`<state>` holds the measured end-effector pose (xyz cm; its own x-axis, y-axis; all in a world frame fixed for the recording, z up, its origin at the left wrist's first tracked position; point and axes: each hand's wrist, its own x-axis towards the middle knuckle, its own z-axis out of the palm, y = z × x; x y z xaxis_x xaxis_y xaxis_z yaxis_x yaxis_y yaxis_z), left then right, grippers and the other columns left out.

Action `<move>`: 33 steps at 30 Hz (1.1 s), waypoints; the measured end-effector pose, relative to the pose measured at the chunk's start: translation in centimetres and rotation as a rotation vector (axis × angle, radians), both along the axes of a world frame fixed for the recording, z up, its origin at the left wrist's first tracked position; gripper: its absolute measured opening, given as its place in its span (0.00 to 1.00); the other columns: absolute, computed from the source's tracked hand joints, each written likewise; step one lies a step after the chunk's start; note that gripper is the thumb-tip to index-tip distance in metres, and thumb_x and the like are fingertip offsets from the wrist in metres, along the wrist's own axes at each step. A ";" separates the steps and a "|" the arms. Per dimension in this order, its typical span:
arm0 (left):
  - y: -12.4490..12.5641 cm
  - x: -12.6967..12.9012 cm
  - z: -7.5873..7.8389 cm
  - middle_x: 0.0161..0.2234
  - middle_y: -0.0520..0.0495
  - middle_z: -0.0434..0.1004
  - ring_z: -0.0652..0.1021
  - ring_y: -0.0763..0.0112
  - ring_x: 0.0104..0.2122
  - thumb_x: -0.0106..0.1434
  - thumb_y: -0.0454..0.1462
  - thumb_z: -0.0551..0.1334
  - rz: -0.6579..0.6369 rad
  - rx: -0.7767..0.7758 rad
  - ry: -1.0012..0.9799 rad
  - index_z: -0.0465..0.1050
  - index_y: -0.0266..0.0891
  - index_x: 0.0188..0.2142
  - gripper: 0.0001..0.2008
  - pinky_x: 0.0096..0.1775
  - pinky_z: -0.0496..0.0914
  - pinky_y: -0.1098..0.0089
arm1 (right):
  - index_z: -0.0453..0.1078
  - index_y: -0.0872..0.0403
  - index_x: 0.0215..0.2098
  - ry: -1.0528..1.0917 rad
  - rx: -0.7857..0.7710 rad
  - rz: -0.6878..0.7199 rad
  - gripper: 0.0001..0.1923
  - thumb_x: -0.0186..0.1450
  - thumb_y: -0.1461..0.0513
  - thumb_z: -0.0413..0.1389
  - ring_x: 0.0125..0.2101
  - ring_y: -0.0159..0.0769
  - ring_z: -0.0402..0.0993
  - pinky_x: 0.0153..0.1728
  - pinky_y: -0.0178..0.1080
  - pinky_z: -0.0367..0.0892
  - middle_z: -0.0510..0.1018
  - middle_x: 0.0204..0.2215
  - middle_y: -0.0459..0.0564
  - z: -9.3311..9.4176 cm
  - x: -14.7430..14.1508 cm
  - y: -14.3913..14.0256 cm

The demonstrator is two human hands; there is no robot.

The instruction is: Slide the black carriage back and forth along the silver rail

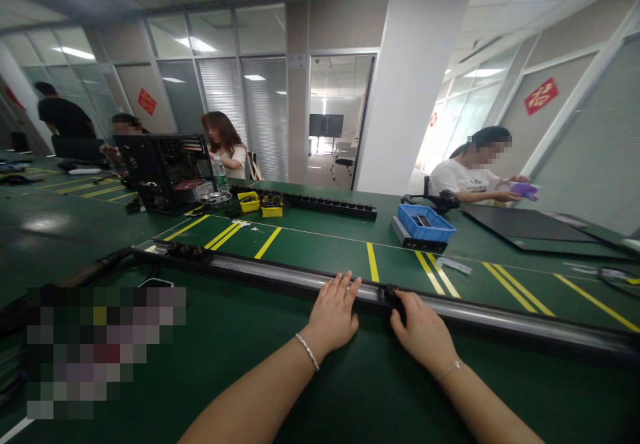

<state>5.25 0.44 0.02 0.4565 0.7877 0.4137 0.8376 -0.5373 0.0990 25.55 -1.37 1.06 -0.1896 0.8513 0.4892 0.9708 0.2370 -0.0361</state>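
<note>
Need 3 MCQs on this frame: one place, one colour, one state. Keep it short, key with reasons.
1. Where does the blue bin sit?
A. On the green table beyond the rail
B. On the floor
C. In the person's lap

2. What colour are the two small trays beside the open computer case?
A. Red
B. Yellow
C. White

3. How is the left hand placed?
A. Raised in the air
B. Gripping a bottle
C. Laid flat on the long rail

Key: 1 A, it stands on the table past the rail. 2 B, both are yellow. 3 C, fingers spread over the rail, right hand alongside.
</note>
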 end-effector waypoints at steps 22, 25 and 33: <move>0.1 -0.1 0.2 0.65 0.44 0.45 0.52 0.59 0.62 0.57 0.46 0.57 -0.014 -0.083 -0.045 0.42 0.41 0.64 0.40 0.59 0.50 0.58 | 0.62 0.58 0.46 -0.013 0.036 -0.047 0.14 0.62 0.63 0.46 0.38 0.38 0.71 0.38 0.39 0.65 0.73 0.42 0.55 0.2 -0.6 0.1; 0.0 -0.2 0.3 0.65 0.43 0.45 0.51 0.58 0.62 0.57 0.47 0.56 -0.024 -0.084 -0.039 0.41 0.41 0.64 0.40 0.59 0.51 0.58 | 0.63 0.58 0.45 0.002 0.030 -0.044 0.14 0.62 0.63 0.46 0.37 0.39 0.72 0.37 0.39 0.65 0.73 0.41 0.55 0.0 -0.6 0.3; 0.1 -0.1 0.1 0.65 0.43 0.46 0.51 0.56 0.62 0.57 0.46 0.57 -0.028 -0.062 -0.044 0.41 0.43 0.64 0.40 0.59 0.51 0.57 | 0.64 0.56 0.46 -0.018 0.039 0.010 0.16 0.61 0.64 0.46 0.41 0.39 0.71 0.41 0.41 0.63 0.75 0.42 0.53 -0.1 -1.1 0.3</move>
